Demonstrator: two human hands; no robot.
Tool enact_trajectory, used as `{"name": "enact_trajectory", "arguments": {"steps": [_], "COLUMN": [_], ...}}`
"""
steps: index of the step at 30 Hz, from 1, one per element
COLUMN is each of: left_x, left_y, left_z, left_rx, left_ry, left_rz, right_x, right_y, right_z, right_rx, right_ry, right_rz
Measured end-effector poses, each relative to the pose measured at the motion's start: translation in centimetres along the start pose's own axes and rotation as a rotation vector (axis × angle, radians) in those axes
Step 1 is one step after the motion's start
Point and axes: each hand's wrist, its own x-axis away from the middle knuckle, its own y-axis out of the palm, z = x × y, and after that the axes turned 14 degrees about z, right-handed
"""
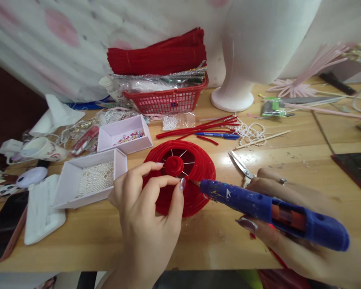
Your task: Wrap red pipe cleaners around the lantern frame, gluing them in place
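In the middle of the table sits a round red velvety piece (203, 168), coiled in layers, with a red knob (173, 165) at its centre and thin wires running outward from it. My left hand (152, 208) is over its near left side, thumb and index finger pinched together by the inner rim; what they pinch, if anything, is too small to make out. My right hand (291, 224) grips a blue hot glue gun (258, 204), tilted so its nozzle points left, close to the left fingertips. Scissors (242, 165) lie beyond the right hand, partly hidden by it.
Left stand a white box of small pearl beads (64, 192) and another of coloured gems (106, 138). Behind are red stems (195, 129), a blue pen (218, 135), bead strings (251, 130), a red basket (168, 100) and a white mannequin stand (233, 98). Phones (9, 220) lie at both sides.
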Motion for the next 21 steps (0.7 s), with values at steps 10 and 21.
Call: {"name": "enact_trajectory", "arguments": {"steps": [10, 21], "left_x": [-0.08, -0.15], "left_y": [-0.05, -0.16], "left_z": [0.2, 0.29], "left_rx": [-0.012, -0.036], "left_ry": [0.019, 0.017], "left_rz": [0.034, 0.021], "right_x": [0.13, 0.26], "right_y": [0.05, -0.2], "right_z": [0.14, -0.17], "right_rx": [-0.012, 0.049], "right_ry": [-0.001, -0.011], "right_rz": [0.013, 0.029]}}
